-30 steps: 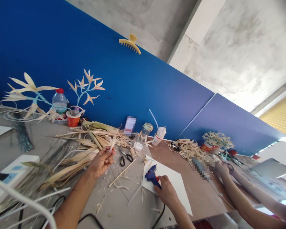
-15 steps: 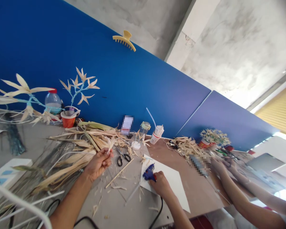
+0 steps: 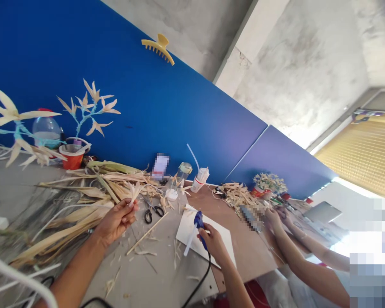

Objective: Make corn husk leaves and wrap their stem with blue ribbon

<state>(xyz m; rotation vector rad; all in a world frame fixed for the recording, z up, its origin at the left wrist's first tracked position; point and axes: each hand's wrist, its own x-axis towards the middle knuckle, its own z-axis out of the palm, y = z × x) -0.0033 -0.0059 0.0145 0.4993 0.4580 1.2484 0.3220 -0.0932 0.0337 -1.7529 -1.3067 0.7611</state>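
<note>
The left hand (image 3: 117, 220) pinches a pale dried-husk flower (image 3: 134, 193) between thumb and fingertips; the right hand (image 3: 211, 239) closes around a blue glue gun (image 3: 199, 220). Black-handled scissors (image 3: 153, 214) lie just beside the left grip, on the grey table (image 3: 157, 273).

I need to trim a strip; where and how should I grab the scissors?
Take the scissors by the black handle loops, from the near edge, just right of the left hand. The loops lie spread towards that side, while the blades point away, towards the dried husks, so this seems the safest grip.
</note>
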